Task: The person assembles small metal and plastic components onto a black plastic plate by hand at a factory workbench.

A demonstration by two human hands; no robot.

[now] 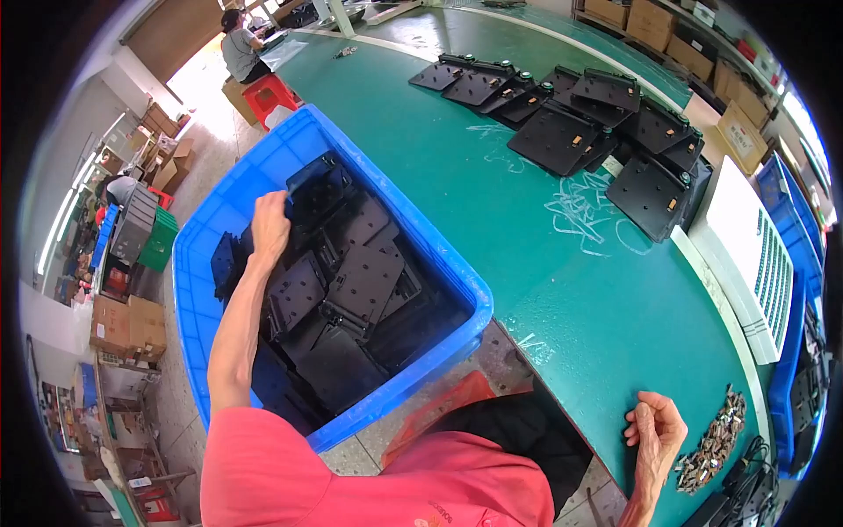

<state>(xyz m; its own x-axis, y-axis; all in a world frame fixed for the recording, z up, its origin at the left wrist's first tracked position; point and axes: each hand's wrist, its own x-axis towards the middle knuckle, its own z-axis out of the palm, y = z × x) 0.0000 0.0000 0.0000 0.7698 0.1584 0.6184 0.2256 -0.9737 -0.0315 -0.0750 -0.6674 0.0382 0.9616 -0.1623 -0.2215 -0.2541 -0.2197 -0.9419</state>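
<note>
Black plastic plate (309, 189) at the far end of the blue crate (443, 263) is clamped in the grip of the left hand (269, 227), fingers curled over its near edge. It stands tilted against a loose heap of like black plates (356, 281) that fills the crate, most lying flat or slanted, several with rows of small holes. The crate sits beside the green desk (492, 202), its right wall against the desk edge. The right hand (654, 430) rests on the near desk edge, well apart from the crate, its grip loosely curled together and empty. Just right of it lies a small pile of dark metal parts (716, 443). Farther across the desk, overlapping black plates (580, 123) lie in a row, with white scribbles (580, 206) on the surface before them. A white slatted panel (755, 263) lies at the right edge. Another person (239, 48) sits at the far end
</note>
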